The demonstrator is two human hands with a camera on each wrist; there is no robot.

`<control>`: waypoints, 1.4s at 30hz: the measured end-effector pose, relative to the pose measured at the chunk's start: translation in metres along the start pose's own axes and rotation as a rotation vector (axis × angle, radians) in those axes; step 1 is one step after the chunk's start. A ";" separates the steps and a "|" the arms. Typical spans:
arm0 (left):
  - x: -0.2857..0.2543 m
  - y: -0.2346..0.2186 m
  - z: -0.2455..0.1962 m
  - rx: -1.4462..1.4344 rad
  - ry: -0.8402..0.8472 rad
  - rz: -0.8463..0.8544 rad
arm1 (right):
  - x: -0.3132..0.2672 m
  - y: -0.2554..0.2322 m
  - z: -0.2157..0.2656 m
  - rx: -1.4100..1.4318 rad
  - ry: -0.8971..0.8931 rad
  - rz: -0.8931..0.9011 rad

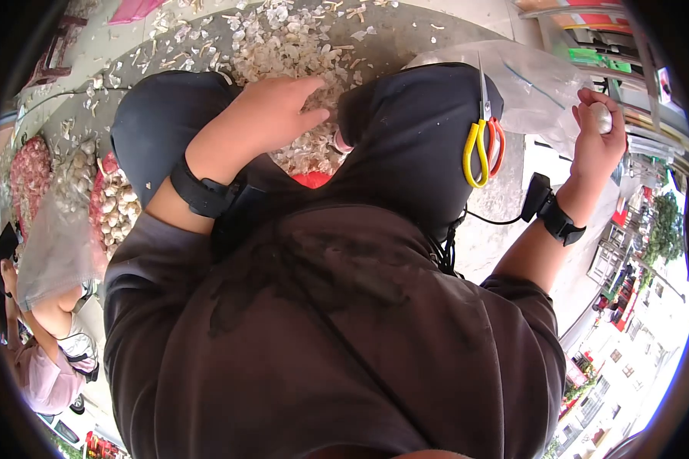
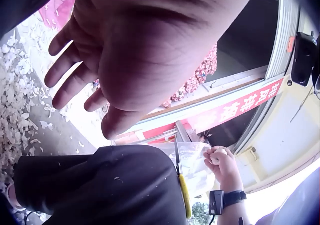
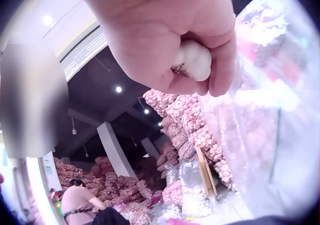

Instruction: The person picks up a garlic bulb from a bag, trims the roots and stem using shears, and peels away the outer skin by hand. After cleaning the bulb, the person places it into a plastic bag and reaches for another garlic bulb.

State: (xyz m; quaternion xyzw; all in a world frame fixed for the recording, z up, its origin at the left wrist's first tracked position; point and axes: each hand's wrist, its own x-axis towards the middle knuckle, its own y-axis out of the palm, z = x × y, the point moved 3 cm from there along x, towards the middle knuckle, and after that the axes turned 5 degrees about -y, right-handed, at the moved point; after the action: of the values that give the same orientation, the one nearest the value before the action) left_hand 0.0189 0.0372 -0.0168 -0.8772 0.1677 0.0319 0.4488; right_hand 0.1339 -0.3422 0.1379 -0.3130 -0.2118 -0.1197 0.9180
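Observation:
My right hand [image 1: 595, 145] curls its fingers round a white garlic bulb [image 1: 601, 118], held beside a clear plastic bag [image 1: 528, 76]. In the right wrist view the bulb [image 3: 194, 61] shows between the fingers and palm, root end visible. The left hand [image 1: 272, 115] hangs above the left knee and the peel pile, fingers apart and holding nothing; the left wrist view shows its palm [image 2: 145, 60] and spread fingers. Scissors with a yellow and orange handle [image 1: 476, 157] lie on the right thigh, blades pointing away.
Garlic skins [image 1: 283, 46] cover the ground ahead and between the legs. At the left stand mesh sacks of garlic [image 1: 32, 172] and a sack of bulbs [image 1: 119, 210]. A seated person in pink [image 1: 50, 375] is at the lower left. Stacked garlic sacks [image 3: 125, 185] fill a storeroom.

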 end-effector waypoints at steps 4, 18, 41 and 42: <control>-0.002 0.008 -0.005 0.044 -0.031 0.085 | 0.032 -0.031 -0.048 -0.383 -0.046 0.131; -0.011 -0.026 -0.015 -0.098 -0.056 -0.049 | 0.005 -0.031 -0.129 0.015 0.459 0.578; -0.398 0.261 0.367 -0.099 -1.390 0.289 | 0.007 -0.044 -0.043 0.003 0.028 0.216; -0.390 0.260 0.358 -0.117 -1.408 0.244 | 0.007 -0.035 -0.035 -0.078 -0.006 0.280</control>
State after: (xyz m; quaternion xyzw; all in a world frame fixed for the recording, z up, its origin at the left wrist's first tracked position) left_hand -0.3984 0.2859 -0.3514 -0.6460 -0.0666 0.6491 0.3961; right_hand 0.1383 -0.3914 0.1344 -0.3755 -0.1637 0.0024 0.9123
